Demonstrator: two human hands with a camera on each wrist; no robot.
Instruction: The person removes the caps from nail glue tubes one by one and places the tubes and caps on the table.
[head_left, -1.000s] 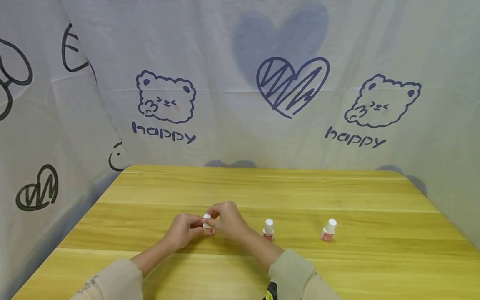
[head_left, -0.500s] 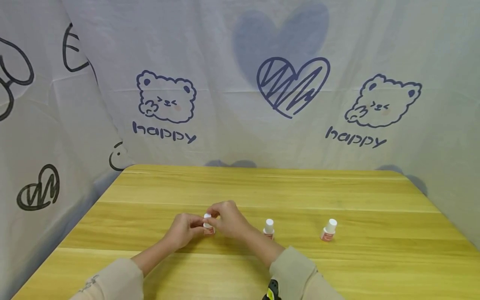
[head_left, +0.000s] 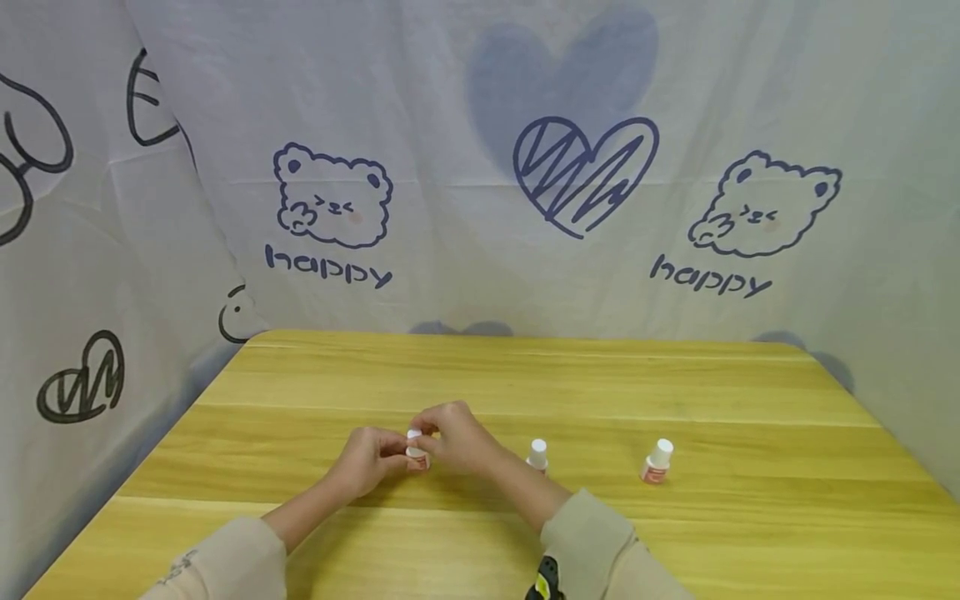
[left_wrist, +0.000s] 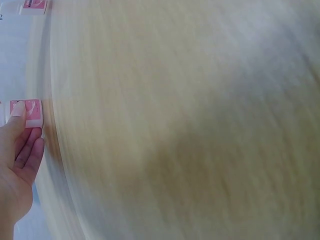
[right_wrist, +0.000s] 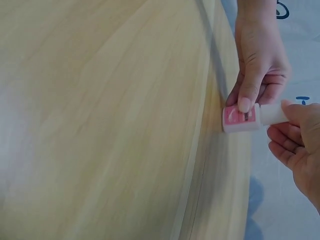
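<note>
A small white bottle with a pink label stands on the wooden table, left of the middle. My left hand grips its body from the left; in the left wrist view the thumb of that hand lies over the pink label. From the right, my right hand pinches the white cap between thumb and fingers. The right wrist view shows both hands on the bottle, the cap still seated at its neck or close to it; I cannot tell if it is loose.
Two similar capped bottles stand to the right: one bottle partly behind my right forearm, another bottle farther right. The wooden table ends at a printed white cloth behind. A dark and yellow strap shows at my right sleeve.
Both hands stay on the same bottle, nearly in place. The right hand's fingers shift very slightly at the cap; the other bottles have not moved.
</note>
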